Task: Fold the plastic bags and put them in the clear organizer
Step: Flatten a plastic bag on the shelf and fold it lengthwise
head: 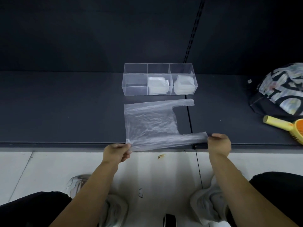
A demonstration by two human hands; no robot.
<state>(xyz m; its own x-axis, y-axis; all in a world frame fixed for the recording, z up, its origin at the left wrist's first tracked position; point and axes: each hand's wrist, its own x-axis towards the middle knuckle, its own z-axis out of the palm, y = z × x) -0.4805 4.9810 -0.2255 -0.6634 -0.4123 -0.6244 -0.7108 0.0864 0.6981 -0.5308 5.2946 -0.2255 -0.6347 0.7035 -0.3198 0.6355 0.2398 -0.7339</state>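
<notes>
I have the plastic bag flat on the surface, just before the clear organizer; left hand pinches its near corner, right hand its near handle.

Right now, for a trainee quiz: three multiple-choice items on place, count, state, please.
1. The flat translucent plastic bag lies: A in front of the clear acrylic organizer; B inside it; C on the floor.
2. Organizer sections holding folded white bags: A one; B two; C four.
3. The hands: A rest idle; B pinch the bag's near edge; C hold a brush.
Answers: A, spread on the dark shelf before it; B, only middle and right sections hold them; B, left hand and right hand each pinch an end.
</notes>
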